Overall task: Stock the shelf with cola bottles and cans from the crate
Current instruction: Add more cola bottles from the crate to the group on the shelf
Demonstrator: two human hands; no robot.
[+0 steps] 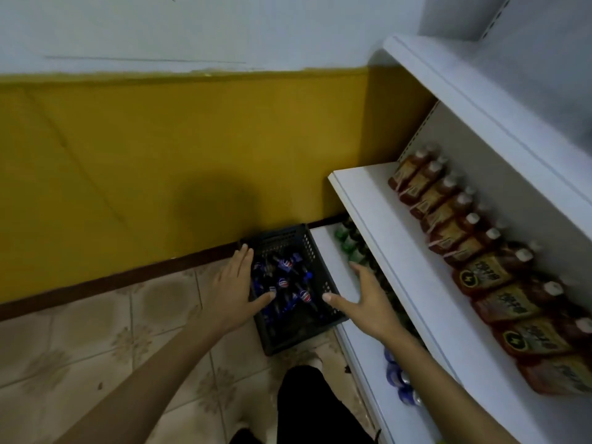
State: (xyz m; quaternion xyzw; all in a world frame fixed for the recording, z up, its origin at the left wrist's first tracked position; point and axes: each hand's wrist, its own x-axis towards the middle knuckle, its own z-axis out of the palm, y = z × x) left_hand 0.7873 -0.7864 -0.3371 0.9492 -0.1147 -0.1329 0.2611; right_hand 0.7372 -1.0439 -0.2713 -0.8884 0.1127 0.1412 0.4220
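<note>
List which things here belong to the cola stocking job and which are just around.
Job: black crate, cola bottles inside it, white shelf, blue cans on its lowest level, left hand and right hand, both open at the crate.
Just around: brown bottles on the middle level, green bottles at the lowest level's far end, tiled floor.

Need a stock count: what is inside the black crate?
Jumbled cola bottles with blue caps lie in the crate. Anything beneath them is covered; its near end is too dark.

Dark crate (320, 251) of jumbled cola bottles (288, 283), beside shelf (330, 251)
</note>
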